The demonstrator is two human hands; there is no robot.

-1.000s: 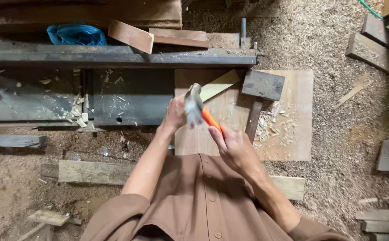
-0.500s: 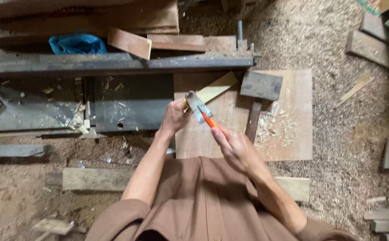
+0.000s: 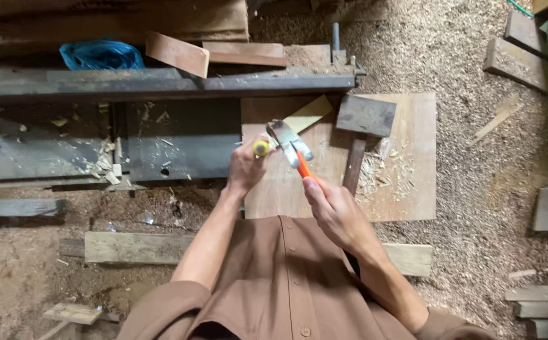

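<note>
My left hand point(image 3: 243, 169) grips a yellow-handled tool point(image 3: 260, 148) whose flat metal blade point(image 3: 281, 131) points up and to the right. In my right hand point(image 3: 335, 211) is an orange-handled tool point(image 3: 303, 167). Its metal blade point(image 3: 300, 150) lies across the other blade. Both tools are held over a plywood board point(image 3: 409, 189) on the ground. A wooden mallet point(image 3: 366, 116) lies on that board just right of the blades. A pale wooden wedge point(image 3: 308, 113) lies just beyond them.
A dark metal bench frame point(image 3: 160, 83) runs across the upper left, with a blue plastic bag point(image 3: 101, 55) and wood offcuts point(image 3: 176, 53) behind it. A plank point(image 3: 132, 247) lies by my left arm. Sawdust point(image 3: 463, 75) covers the ground, with timber pieces at the right edge.
The blades have tilted and turned between my hands, and the yellow handle end now shows in my left hand. Both hands stay over the board.
</note>
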